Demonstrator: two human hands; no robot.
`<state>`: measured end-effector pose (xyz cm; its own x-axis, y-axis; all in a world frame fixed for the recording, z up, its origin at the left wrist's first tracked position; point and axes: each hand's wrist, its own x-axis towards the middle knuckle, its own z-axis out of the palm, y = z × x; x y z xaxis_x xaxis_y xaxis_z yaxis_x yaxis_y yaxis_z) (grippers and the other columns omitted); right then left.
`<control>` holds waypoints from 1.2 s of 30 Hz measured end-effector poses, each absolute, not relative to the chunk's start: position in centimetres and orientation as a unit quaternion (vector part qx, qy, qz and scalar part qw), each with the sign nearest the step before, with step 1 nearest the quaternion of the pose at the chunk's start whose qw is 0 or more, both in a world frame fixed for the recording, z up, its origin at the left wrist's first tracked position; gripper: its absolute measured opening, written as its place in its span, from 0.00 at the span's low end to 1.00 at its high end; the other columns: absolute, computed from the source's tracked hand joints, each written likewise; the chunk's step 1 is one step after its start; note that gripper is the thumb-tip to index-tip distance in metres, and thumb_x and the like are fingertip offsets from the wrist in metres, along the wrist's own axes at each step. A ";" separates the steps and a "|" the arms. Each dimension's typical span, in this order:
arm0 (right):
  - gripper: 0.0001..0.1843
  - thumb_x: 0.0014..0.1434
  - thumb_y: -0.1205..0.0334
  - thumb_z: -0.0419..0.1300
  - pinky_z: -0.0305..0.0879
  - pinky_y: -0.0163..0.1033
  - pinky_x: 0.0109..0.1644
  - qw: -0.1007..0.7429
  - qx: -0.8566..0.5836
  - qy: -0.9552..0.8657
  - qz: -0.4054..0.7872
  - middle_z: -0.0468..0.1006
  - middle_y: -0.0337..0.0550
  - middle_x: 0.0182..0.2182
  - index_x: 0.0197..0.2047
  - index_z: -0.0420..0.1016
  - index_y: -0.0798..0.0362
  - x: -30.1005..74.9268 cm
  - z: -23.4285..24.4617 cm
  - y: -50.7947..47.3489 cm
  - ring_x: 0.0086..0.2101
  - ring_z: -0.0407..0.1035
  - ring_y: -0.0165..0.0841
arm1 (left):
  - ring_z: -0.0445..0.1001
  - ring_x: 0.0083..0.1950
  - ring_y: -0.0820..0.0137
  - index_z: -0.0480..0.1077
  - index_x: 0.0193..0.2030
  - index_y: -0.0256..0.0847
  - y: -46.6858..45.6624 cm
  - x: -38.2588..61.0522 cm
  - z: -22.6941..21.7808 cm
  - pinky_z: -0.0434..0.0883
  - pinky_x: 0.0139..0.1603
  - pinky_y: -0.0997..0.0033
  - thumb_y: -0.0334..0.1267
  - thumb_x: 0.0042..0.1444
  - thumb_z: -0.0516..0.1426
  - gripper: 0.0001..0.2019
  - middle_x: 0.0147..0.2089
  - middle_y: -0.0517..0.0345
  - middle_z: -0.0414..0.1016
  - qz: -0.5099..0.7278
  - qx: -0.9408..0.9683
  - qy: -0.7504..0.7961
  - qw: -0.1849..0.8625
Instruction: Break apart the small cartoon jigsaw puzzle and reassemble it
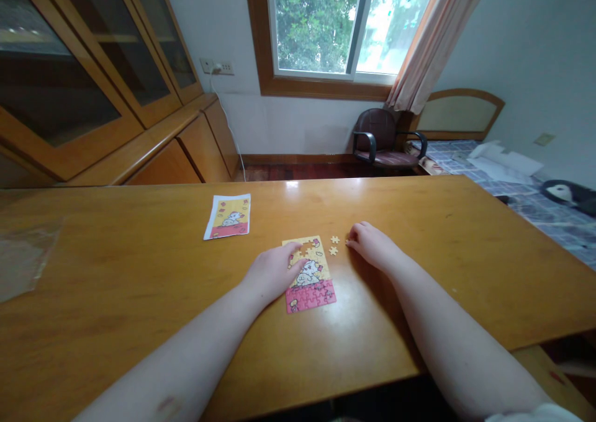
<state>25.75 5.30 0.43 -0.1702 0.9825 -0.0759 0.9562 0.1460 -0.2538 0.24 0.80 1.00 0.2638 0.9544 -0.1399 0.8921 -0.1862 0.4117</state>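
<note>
A small jigsaw puzzle (313,288), yellow above and pink below with a white cartoon animal, lies on the wooden table (139,273). My left hand (272,272) rests on its left edge with the fingers curled over the picture. My right hand (370,243) lies on the table just right of the puzzle, fingers bent, the fingertips beside two loose yellow pieces (334,246). Whether those fingertips pinch a piece is hidden. A printed reference card (228,216) with the same picture lies farther back on the left.
A clear plastic bag (23,257) lies at the table's left edge. Wooden glass-door cabinets (93,74) stand at the left. Behind the table are a dark office chair (384,139), a window, a curtain and a bed (535,192) at the right.
</note>
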 end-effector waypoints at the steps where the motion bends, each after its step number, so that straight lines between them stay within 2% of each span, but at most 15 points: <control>1: 0.06 0.55 0.61 0.61 0.60 0.35 0.39 0.061 -0.643 -0.752 0.128 0.75 0.46 0.38 0.36 0.72 0.54 25.7 0.4 5.3 0.37 0.69 0.35 | 0.76 0.46 0.60 0.66 0.58 0.46 0.9 0.2 1.0 0.69 0.42 0.67 0.52 0.59 0.50 0.23 0.47 0.52 0.78 0.075 0.760 0.611 0.209; 6: 0.04 0.55 0.67 0.59 0.60 0.34 0.34 0.136 -0.593 -0.769 0.195 0.76 0.41 0.31 0.35 0.73 0.52 25.1 1.1 4.8 0.31 0.67 0.31 | 0.76 0.44 0.61 0.67 0.57 0.47 1.1 0.2 0.8 0.68 0.39 0.68 0.51 0.59 0.50 0.22 0.46 0.53 0.78 0.080 0.752 0.623 0.200; 9: 0.09 0.56 0.70 0.56 0.63 0.34 0.37 0.180 -0.511 -0.804 0.245 0.76 0.42 0.33 0.38 0.76 0.53 24.4 1.5 4.2 0.32 0.68 0.30 | 0.76 0.44 0.61 0.66 0.57 0.47 1.1 0.2 0.8 0.68 0.39 0.67 0.50 0.59 0.50 0.22 0.47 0.53 0.78 0.076 0.750 0.629 0.190; 13: 0.10 0.59 0.67 0.57 0.65 0.36 0.45 0.186 -0.396 -0.852 0.288 0.77 0.44 0.37 0.41 0.79 0.52 23.0 0.9 3.7 0.38 0.70 0.31 | 0.75 0.48 0.58 0.64 0.59 0.45 0.9 0.3 0.6 0.68 0.44 0.64 0.51 0.57 0.52 0.25 0.50 0.50 0.77 0.069 0.756 0.631 0.159; 18: 0.10 0.60 0.63 0.60 0.65 0.36 0.45 0.194 -0.363 -0.881 0.234 0.79 0.46 0.36 0.44 0.79 0.53 21.3 -0.9 4.0 0.38 0.71 0.32 | 0.76 0.47 0.55 0.62 0.61 0.43 0.5 0.6 0.9 0.68 0.43 0.62 0.53 0.55 0.52 0.29 0.48 0.47 0.77 0.030 0.757 0.638 0.140; 23: 0.13 0.62 0.57 0.57 0.64 0.41 0.50 0.220 -0.371 -0.886 0.167 0.79 0.48 0.41 0.46 0.78 0.51 21.4 -0.8 4.5 0.41 0.70 0.35 | 0.75 0.47 0.55 0.62 0.61 0.43 0.5 0.6 1.3 0.68 0.44 0.62 0.52 0.55 0.52 0.28 0.48 0.47 0.77 0.020 0.760 0.633 0.149; 27: 0.13 0.62 0.57 0.56 0.62 0.43 0.49 0.187 -0.353 -0.905 0.146 0.78 0.46 0.38 0.36 0.81 0.51 22.3 0.4 3.9 0.39 0.69 0.34 | 0.75 0.49 0.55 0.61 0.62 0.43 0.6 0.6 1.4 0.68 0.45 0.62 0.52 0.55 0.53 0.29 0.50 0.47 0.76 0.014 0.759 0.633 0.152; 29: 0.13 0.61 0.56 0.57 0.61 0.44 0.50 0.164 -0.342 -0.914 0.142 0.77 0.45 0.40 0.35 0.81 0.50 22.6 0.9 3.6 0.39 0.68 0.34 | 0.75 0.48 0.55 0.62 0.61 0.43 0.6 0.6 1.3 0.68 0.45 0.62 0.52 0.55 0.53 0.29 0.50 0.47 0.77 0.012 0.759 0.634 0.147; 32: 0.13 0.61 0.55 0.57 0.59 0.45 0.52 0.136 -0.344 -0.918 0.141 0.76 0.45 0.45 0.38 0.82 0.48 22.6 1.1 3.4 0.43 0.67 0.36 | 0.75 0.47 0.55 0.62 0.61 0.43 0.5 0.6 1.3 0.68 0.44 0.62 0.52 0.55 0.53 0.28 0.49 0.47 0.77 0.012 0.761 0.632 0.146; 36: 0.16 0.61 0.50 0.56 0.55 0.49 0.56 0.106 -0.359 -0.917 0.138 0.71 0.46 0.54 0.48 0.78 0.43 22.1 1.1 3.5 0.50 0.64 0.40 | 0.76 0.47 0.56 0.63 0.60 0.44 0.5 0.6 1.4 0.68 0.42 0.63 0.53 0.55 0.52 0.27 0.48 0.48 0.77 0.022 0.764 0.628 0.149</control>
<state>22.11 3.46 1.10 -0.7194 0.6882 0.0946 0.6298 0.7036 -0.3289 0.59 0.54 1.38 0.2113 0.9652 -0.1540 0.9524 -0.1679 0.2545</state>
